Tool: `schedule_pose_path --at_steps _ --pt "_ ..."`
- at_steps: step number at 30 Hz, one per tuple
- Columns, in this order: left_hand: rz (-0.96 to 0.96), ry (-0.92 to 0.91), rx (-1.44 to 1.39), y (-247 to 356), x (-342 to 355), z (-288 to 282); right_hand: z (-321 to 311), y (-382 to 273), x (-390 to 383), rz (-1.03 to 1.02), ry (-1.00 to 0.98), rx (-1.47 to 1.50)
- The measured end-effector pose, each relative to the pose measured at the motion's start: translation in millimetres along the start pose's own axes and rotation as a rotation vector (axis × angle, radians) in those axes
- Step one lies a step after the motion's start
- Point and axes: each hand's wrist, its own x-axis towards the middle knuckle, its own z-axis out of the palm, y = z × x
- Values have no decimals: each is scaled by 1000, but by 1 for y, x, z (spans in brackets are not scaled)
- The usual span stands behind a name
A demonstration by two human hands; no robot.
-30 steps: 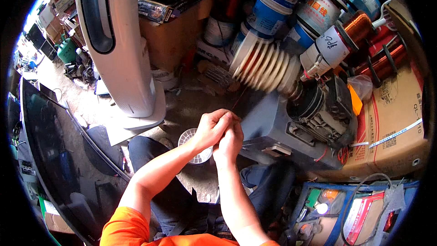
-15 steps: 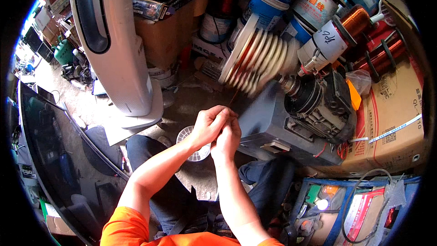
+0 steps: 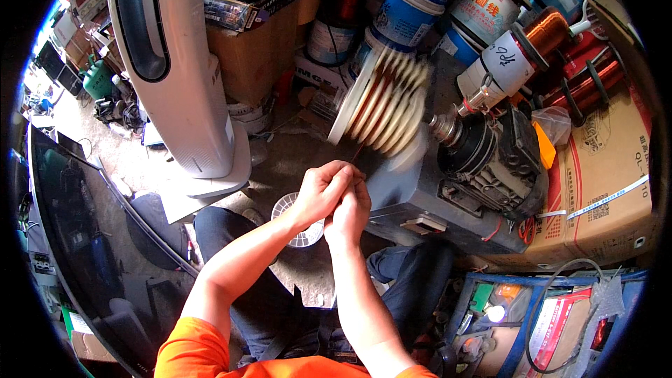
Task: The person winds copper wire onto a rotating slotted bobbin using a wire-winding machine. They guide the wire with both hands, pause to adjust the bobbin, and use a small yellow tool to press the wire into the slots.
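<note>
My left hand (image 3: pixel 320 191) and my right hand (image 3: pixel 352 208) are pressed together in front of a grey winding machine (image 3: pixel 448 182). Both pinch a thin copper wire (image 3: pixel 358 151) that runs up to a stepped white former (image 3: pixel 381 108), which is blurred and holds several bands of copper winding. The wire itself is barely visible between my fingers. A white round spool (image 3: pixel 302 218) lies on the floor just under my hands, between my knees.
A tall white curved appliance (image 3: pixel 178 77) stands at the left. Cardboard boxes (image 3: pixel 602 189), blue-and-white pails (image 3: pixel 427 0) and copper wire spools (image 3: pixel 546 31) crowd the back and right. A blue toolbox (image 3: pixel 532 315) sits lower right. A dark panel (image 3: pixel 84 238) leans at left.
The view has shifted slightly. The stepped former keeps spinning and is blurred in every frame. My hands stay together in about the same place, holding the wire.
</note>
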Motion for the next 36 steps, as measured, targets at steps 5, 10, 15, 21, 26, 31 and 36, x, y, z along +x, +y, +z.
schedule_pose_path --at_steps 5,10,15,21,26,31,36 --pt "5 6 15 2 0 0 -1 1 0 6 4 20" --pt "46 46 -5 -3 1 2 -1 0 2 4 34 -20" --pt "62 49 -9 -8 2 3 -2 2 2 18 18 23" --pt "43 32 -7 -7 1 1 1 -2 -1 23 13 13" --pt "10 -24 30 4 1 -1 -1 0 0 -6 5 -29" --pt "21 2 24 1 1 -2 -2 6 2 -3 13 -28" --pt "3 -3 13 8 2 0 -2 8 4 -19 2 13"
